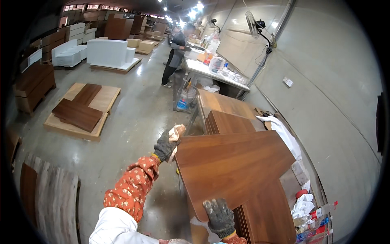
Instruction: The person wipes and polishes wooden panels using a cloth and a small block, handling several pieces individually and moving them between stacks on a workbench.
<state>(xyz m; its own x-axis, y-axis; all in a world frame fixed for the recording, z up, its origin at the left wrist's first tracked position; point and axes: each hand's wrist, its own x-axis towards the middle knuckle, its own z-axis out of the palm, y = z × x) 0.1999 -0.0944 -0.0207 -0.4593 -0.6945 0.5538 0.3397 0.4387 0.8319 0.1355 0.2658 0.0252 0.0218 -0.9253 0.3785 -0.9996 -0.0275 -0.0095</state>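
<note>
Panel in hand: a dark brown wood-grain panel (231, 166) lies tilted across a stack of like panels (264, 219) at the right of the view, turned at an angle to the boards beneath it.
Left hand: the left hand (167, 144), in a dark knit glove with a pale cloth (177, 132) bunched at the palm, clasps the far left corner of the panel, the fingers wrapping its edge.
Right hand: the right hand (219, 216), in a grey knit glove, grips the near edge of the panel at its lower corner, the fingers curled over the top face; the thumb is hidden.
Grip advice: judged from the pose, the two holds sit on one long side, so the far right of the panel carries on the stack alone. Keep both hands clenched and move them together, so that the board does not pivot.
Surface care: the veneer looks smooth and glossy. Lifting the edge clear is likely safer than dragging it across the board below.
Clearance, right: a white cloth (284, 134) and a heap of rags and bottles (310, 211) lie near the stack along the grey wall (333, 89); keep the panel's far corner off them.
Clearance, left: the concrete floor (134, 122) beside the stack offers room to step.
Other stock: further brown panels (227, 112) stand behind the stack, and a pallet with two dark boards (81, 110) lies well apart at the left.
Other person: a co-worker (175, 55) stands at a long bench (215, 75) farther back, well away from the panel.
</note>
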